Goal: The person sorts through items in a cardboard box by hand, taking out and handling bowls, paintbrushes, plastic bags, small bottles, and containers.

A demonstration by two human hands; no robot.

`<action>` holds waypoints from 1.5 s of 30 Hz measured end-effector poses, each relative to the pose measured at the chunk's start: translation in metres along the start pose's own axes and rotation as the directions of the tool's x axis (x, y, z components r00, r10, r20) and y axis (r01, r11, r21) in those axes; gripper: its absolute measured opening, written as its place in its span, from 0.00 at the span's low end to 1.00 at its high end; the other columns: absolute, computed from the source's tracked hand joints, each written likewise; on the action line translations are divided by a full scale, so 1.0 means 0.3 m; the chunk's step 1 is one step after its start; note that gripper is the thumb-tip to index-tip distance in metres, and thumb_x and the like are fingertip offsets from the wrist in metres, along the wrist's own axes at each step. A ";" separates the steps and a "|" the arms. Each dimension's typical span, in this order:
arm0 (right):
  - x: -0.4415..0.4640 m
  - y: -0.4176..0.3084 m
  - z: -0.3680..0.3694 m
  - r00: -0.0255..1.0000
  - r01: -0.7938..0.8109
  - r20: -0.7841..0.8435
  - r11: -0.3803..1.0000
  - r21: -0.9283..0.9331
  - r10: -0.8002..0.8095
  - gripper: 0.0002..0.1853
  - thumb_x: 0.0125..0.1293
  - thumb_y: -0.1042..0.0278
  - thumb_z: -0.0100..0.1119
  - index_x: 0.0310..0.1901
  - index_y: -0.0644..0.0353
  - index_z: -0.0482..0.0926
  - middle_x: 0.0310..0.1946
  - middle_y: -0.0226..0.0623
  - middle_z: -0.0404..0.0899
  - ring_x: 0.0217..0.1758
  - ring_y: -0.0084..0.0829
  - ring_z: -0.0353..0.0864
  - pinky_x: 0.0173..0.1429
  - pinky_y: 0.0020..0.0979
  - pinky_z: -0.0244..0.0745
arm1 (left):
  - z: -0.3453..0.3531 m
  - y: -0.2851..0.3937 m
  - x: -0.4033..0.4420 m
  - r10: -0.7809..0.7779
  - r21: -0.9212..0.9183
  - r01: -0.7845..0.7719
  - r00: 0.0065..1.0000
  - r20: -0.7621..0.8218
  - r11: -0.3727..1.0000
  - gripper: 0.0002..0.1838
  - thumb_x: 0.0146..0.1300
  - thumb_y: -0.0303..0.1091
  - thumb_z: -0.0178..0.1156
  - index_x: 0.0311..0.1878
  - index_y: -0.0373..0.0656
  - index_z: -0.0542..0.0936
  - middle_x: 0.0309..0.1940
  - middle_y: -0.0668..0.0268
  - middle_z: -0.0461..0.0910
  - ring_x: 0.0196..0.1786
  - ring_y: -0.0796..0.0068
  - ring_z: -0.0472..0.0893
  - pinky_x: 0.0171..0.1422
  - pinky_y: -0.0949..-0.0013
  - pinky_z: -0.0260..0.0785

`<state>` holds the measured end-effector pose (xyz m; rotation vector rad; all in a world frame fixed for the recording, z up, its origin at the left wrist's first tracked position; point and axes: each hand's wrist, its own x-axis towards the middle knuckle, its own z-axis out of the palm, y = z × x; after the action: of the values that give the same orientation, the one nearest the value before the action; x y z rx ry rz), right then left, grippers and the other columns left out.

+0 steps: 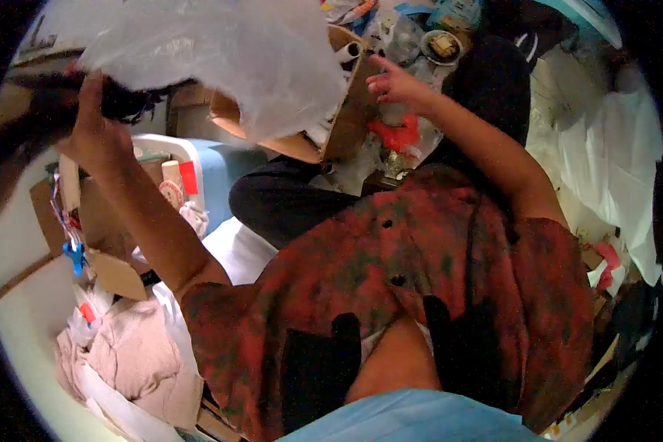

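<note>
At the upper left, my left hand [99, 136] is closed around a dark, limp item [129, 99] whose kind I cannot make out. Beside it, a large cloudy clear plastic bag [221, 55] spreads across the top and covers part of an open cardboard box [350, 110]. My right hand [401, 85] is at the box's right edge, its index finger stretched out and the others loosely bent, with nothing visible in it. A white roll with a dark core [348, 51] shows inside the box.
A light-blue bin [225, 173] stands left of my knee, with cardboard pieces and blue-handled scissors [74, 256] nearby. Beige cloth [136, 353] lies lower left. A round dish [442, 46], red plastic [398, 136] and clear bags are near my right arm. White sheeting [611, 155] hangs right.
</note>
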<state>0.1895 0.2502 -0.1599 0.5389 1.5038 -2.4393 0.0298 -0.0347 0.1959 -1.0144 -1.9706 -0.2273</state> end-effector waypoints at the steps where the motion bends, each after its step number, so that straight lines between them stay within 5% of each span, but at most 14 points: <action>1: 0.019 0.007 0.008 0.999 0.001 0.044 0.987 -0.160 0.006 0.48 0.55 0.68 0.64 0.70 0.44 0.40 0.57 0.46 0.66 0.51 0.33 0.71 0.52 0.36 0.70 | 0.019 -0.014 0.013 -0.279 -0.588 0.286 0.955 0.105 0.757 0.15 0.52 0.28 0.61 0.43 0.32 0.78 0.42 0.53 0.78 0.45 0.61 0.77 0.50 0.61 0.72; 2: 0.040 0.020 0.016 0.997 0.075 0.039 0.978 -0.197 -0.069 0.51 0.54 0.67 0.66 0.70 0.42 0.37 0.57 0.47 0.64 0.51 0.33 0.71 0.53 0.37 0.70 | 0.039 -0.028 0.025 -0.533 -0.933 0.325 0.822 0.200 0.152 0.16 0.53 0.28 0.61 0.44 0.32 0.77 0.41 0.54 0.79 0.44 0.63 0.78 0.50 0.61 0.72; 7: 0.035 0.043 0.117 0.898 0.434 0.107 0.818 -0.378 -0.427 0.62 0.45 0.64 0.73 0.69 0.44 0.28 0.62 0.55 0.57 0.54 0.41 0.71 0.56 0.42 0.69 | 0.059 0.125 0.048 -0.517 -0.745 0.430 0.845 0.134 0.510 0.15 0.51 0.24 0.60 0.43 0.31 0.75 0.41 0.57 0.77 0.45 0.66 0.77 0.52 0.64 0.70; 10: 0.018 0.003 0.140 0.869 0.495 0.173 0.801 -0.337 -0.464 0.64 0.45 0.65 0.72 0.69 0.43 0.25 0.63 0.56 0.54 0.53 0.42 0.71 0.57 0.42 0.68 | 0.050 0.101 0.027 -0.665 -0.866 0.500 0.656 0.356 0.030 0.12 0.53 0.25 0.59 0.41 0.30 0.78 0.41 0.56 0.77 0.43 0.66 0.77 0.55 0.66 0.67; 17: -0.068 -0.048 0.100 0.585 0.750 0.137 0.470 -0.465 -0.799 0.25 0.61 0.59 0.56 0.59 0.54 0.67 0.53 0.41 0.72 0.54 0.33 0.74 0.58 0.33 0.67 | 0.269 -0.108 -0.282 -0.461 -0.642 0.753 0.524 0.716 -0.142 0.08 0.55 0.27 0.59 0.37 0.35 0.79 0.31 0.63 0.77 0.38 0.70 0.76 0.46 0.69 0.68; 22: -0.198 -0.372 0.040 0.448 0.687 -0.034 0.368 -0.627 -0.894 0.19 0.59 0.54 0.55 0.44 0.61 0.77 0.40 0.38 0.81 0.45 0.34 0.79 0.51 0.34 0.73 | 0.299 -0.014 -0.381 -0.526 -0.351 0.911 0.196 0.828 -0.214 0.09 0.52 0.29 0.63 0.36 0.39 0.77 0.25 0.67 0.77 0.29 0.74 0.78 0.35 0.75 0.68; 25: -0.212 -0.485 0.016 0.715 0.345 0.019 0.328 -0.879 -0.699 0.22 0.62 0.64 0.57 0.54 0.67 0.67 0.42 0.49 0.76 0.44 0.40 0.77 0.48 0.37 0.74 | 0.169 0.193 -0.301 -0.367 -0.254 0.946 0.168 0.915 -0.201 0.11 0.50 0.30 0.63 0.36 0.39 0.76 0.25 0.66 0.77 0.27 0.74 0.77 0.33 0.74 0.68; 29: -0.184 -0.617 0.112 0.740 0.417 -0.311 0.769 -0.484 -0.596 0.13 0.61 0.64 0.55 0.38 0.68 0.72 0.29 0.43 0.74 0.28 0.35 0.76 0.32 0.37 0.71 | 0.052 0.337 -0.240 -0.264 -0.323 0.945 0.322 0.909 0.040 0.14 0.49 0.29 0.62 0.40 0.35 0.75 0.25 0.66 0.77 0.26 0.75 0.78 0.32 0.74 0.70; 30: -0.172 -0.648 0.095 0.517 0.478 -0.029 0.316 -0.819 -0.855 0.14 0.63 0.62 0.52 0.31 0.66 0.72 0.21 0.37 0.70 0.23 0.30 0.72 0.27 0.36 0.66 | 0.038 0.344 -0.223 -0.278 -0.347 0.937 0.345 0.897 0.041 0.16 0.49 0.29 0.61 0.42 0.33 0.75 0.27 0.64 0.77 0.26 0.75 0.78 0.34 0.74 0.70; 33: -0.204 -0.759 0.101 0.353 0.431 -0.118 0.273 -0.860 -0.928 0.17 0.66 0.58 0.48 0.27 0.64 0.72 0.17 0.34 0.68 0.19 0.28 0.68 0.23 0.35 0.61 | 0.044 0.278 -0.240 -0.362 -0.348 0.937 0.311 0.879 -0.040 0.17 0.50 0.29 0.61 0.44 0.33 0.75 0.28 0.64 0.78 0.26 0.75 0.78 0.34 0.75 0.69; 36: -0.220 -0.805 0.087 0.426 -0.351 -0.183 0.025 -0.936 -0.886 0.18 0.56 0.53 0.58 0.41 0.57 0.78 0.37 0.40 0.81 0.39 0.40 0.80 0.44 0.37 0.76 | 0.018 0.254 -0.253 -0.342 -0.415 0.904 0.360 0.868 -0.101 0.17 0.48 0.32 0.62 0.41 0.34 0.76 0.26 0.64 0.77 0.26 0.77 0.77 0.32 0.76 0.69; 41: -0.155 -0.763 0.131 0.704 0.084 0.336 -0.396 -0.914 -0.625 0.18 0.54 0.58 0.59 0.43 0.62 0.77 0.32 0.46 0.80 0.35 0.43 0.79 0.41 0.36 0.75 | -0.065 0.423 -0.215 0.074 -0.292 0.880 0.342 0.937 -0.374 0.19 0.45 0.34 0.65 0.40 0.37 0.73 0.24 0.65 0.75 0.24 0.77 0.76 0.24 0.74 0.66; 44: -0.029 -0.708 0.095 0.722 0.646 0.476 0.241 -0.725 -0.503 0.17 0.53 0.60 0.60 0.41 0.63 0.78 0.29 0.39 0.80 0.34 0.37 0.80 0.39 0.35 0.75 | 0.045 0.499 -0.261 0.306 -0.219 0.908 0.335 0.891 -0.358 0.21 0.45 0.35 0.66 0.41 0.38 0.71 0.26 0.67 0.74 0.24 0.79 0.73 0.24 0.75 0.64; 45: -0.023 -0.707 0.119 0.843 0.532 0.362 0.525 -0.664 -0.397 0.16 0.55 0.61 0.58 0.41 0.62 0.78 0.29 0.37 0.80 0.34 0.34 0.79 0.39 0.32 0.75 | 0.068 0.519 -0.251 0.385 -0.138 0.912 0.296 0.874 -0.386 0.20 0.45 0.35 0.66 0.40 0.38 0.71 0.26 0.67 0.73 0.24 0.79 0.72 0.25 0.76 0.64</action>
<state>0.1094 0.3137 0.0294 -0.2914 2.5997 -1.7639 0.1516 0.0340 0.0920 -0.9472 -2.8188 -3.0818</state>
